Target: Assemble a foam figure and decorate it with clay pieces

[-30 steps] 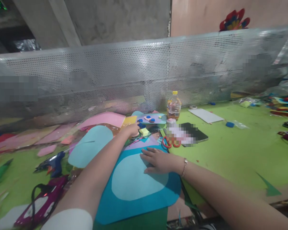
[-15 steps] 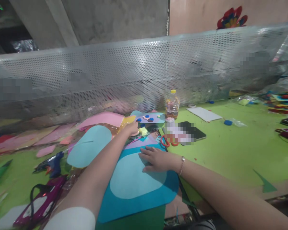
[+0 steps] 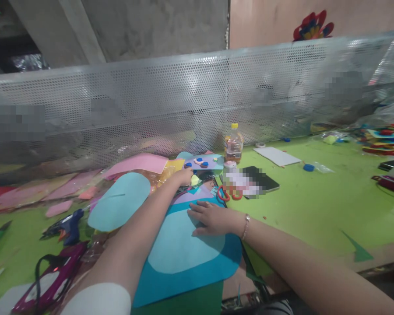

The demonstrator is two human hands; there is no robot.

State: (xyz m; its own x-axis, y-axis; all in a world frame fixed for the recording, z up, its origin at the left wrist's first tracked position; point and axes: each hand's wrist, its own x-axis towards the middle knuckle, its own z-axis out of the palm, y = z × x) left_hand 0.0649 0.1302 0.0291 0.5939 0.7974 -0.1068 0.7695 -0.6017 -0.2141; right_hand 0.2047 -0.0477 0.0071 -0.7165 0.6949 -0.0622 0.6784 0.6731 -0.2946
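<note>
My right hand [image 3: 212, 218] lies flat, fingers spread, on a rounded light-blue sheet [image 3: 184, 251]. That sheet rests on a larger teal-blue sheet [image 3: 219, 271] with a rounded corner. Farther back, my left hand [image 3: 184, 176] reaches into a cluster of small pieces, its fingers curled down; anything between them is hidden. Beside its fingertips is a small pale-yellow piece [image 3: 195, 180]. Just beyond it, a lilac and light-blue piece [image 3: 213, 162] carries several small blue and pink bits. Red-handled scissors [image 3: 223, 193] lie to the right.
A glue gun [image 3: 70, 227] and a purple power strip [image 3: 49, 280] lie on the left, near another light-blue oval [image 3: 120, 203]. A yellow-capped bottle [image 3: 233, 146] stands by the perforated metal screen [image 3: 157, 105]. Right of the scissors lies a dark tablet-like object [image 3: 269, 179].
My left hand has shifted slightly right among the small pieces, covering a dark-blue one. My right hand stays flat on the light-blue sheet. The whole view has drifted a little.
</note>
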